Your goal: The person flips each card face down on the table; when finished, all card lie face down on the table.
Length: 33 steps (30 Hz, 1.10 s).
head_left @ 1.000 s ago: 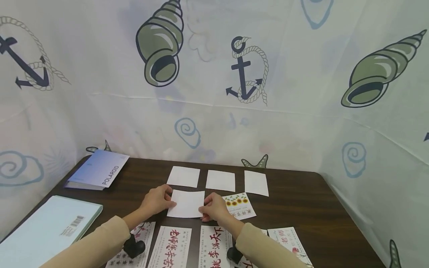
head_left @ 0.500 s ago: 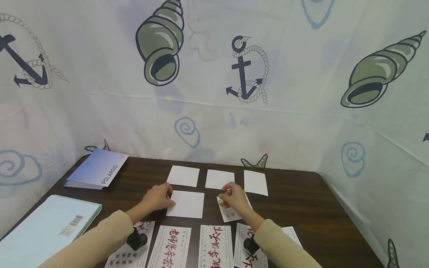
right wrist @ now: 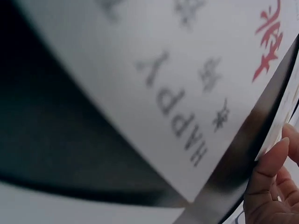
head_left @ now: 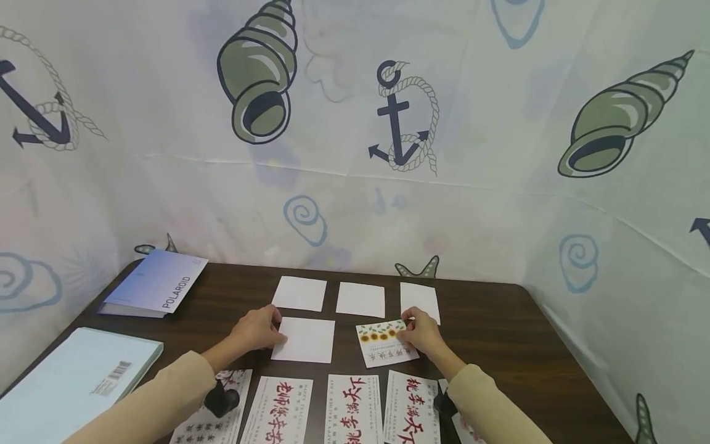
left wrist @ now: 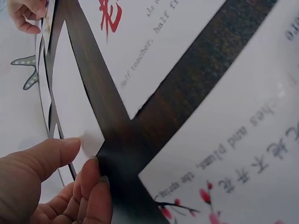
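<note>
My left hand (head_left: 257, 329) pinches the left edge of a blank white card (head_left: 305, 340). In the left wrist view its thumb lies on top of that card (left wrist: 74, 93), with the fingers at the edge. To the right, my right hand (head_left: 424, 333) pinches the right edge of a card printed with sunflowers (head_left: 383, 345), which lies slightly turned on the table. The right wrist view catches thumb and fingertips (right wrist: 268, 161) at this card's edge.
Behind, three blank white cards (head_left: 360, 300) lie in a row. Several cards with red lettering (head_left: 355, 410) line the front. At left are a blue Polaroid album (head_left: 158, 280) and a pale blue folder (head_left: 77, 376). A patterned cloth (head_left: 344, 234) hangs behind the dark table (head_left: 488, 320).
My right hand has left the blank card's right edge, passed over the sunflower card and now grips its right edge. The sunflower card is turned and slightly shifted left. The left hand stays put.
</note>
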Tool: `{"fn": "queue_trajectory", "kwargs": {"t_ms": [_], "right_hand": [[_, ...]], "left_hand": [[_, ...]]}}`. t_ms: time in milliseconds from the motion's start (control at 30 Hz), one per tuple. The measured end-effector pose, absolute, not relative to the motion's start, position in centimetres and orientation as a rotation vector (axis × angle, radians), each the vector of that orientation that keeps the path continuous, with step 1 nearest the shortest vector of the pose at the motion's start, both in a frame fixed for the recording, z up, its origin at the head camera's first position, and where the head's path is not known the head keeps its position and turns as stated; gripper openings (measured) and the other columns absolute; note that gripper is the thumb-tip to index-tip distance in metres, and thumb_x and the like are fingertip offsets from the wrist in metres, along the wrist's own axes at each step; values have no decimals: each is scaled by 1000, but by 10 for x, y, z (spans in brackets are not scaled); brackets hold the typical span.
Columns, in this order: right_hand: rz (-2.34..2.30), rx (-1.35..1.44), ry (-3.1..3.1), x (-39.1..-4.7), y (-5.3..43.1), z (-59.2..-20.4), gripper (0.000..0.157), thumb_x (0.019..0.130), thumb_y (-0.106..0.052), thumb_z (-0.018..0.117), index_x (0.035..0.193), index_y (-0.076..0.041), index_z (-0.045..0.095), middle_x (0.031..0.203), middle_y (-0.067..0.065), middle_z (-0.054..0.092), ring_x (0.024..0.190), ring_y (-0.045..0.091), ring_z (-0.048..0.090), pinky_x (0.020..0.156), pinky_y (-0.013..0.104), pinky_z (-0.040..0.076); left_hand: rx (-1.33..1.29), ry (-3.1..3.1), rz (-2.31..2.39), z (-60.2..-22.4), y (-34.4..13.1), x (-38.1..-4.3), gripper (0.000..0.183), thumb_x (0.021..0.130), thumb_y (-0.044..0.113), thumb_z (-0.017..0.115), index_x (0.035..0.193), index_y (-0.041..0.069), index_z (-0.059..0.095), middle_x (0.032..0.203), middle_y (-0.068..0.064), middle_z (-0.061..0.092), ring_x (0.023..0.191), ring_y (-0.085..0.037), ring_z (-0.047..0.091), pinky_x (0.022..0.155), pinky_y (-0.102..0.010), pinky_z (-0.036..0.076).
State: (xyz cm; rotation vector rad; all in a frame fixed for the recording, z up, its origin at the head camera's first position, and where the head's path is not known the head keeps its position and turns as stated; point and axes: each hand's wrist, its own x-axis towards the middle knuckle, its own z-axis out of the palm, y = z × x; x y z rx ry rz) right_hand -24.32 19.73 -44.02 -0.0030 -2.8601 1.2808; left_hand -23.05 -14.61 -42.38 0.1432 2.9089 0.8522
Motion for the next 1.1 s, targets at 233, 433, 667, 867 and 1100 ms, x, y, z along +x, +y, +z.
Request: {"fn": "queue_trajectory", "kwargs": {"t_ms": [233,433,667,867,1100], "right_hand": [[1248,8,-2946,-245,199,-434,34,73,5,74,102,1,55,64,3,48,48,8,47,43,21,46],[1279,-13,-2968,-248,201,-431,33,74,5,73,101,1,54,65,4,48,48,10,49,45,24,50],[1385,30,-2940,-249,201,-435,35,73,6,74,94,2,47,62,4,47,45,10,52,47,27,52],[1381,7,-2916,-249,204,-436,36,72,6,74,93,0,46,63,4,47,45,10,52,46,26,51],[1338,111,-2903,-238,198,-433,36,76,2,72,102,0,48,66,2,48,51,9,47,47,22,44]], "left_hand": [[223,2920,1002,-416,-126,-238,33,77,15,75,102,-1,60,68,0,58,54,-11,55,51,-26,42],[221,2568,1348,-411,-75,-244,33,82,8,70,110,-6,59,81,-6,61,64,-12,62,58,-26,53],[117,2398,1463,-421,-36,-253,38,84,3,67,117,-9,55,90,-11,64,73,-15,65,66,-30,56],[114,2399,1520,-427,-14,-259,33,81,4,70,110,-8,59,86,-11,65,67,-12,65,62,-26,55],[104,2517,1542,-433,-2,-262,20,77,1,71,93,-1,61,78,-9,64,60,-12,62,56,-24,54]]}}
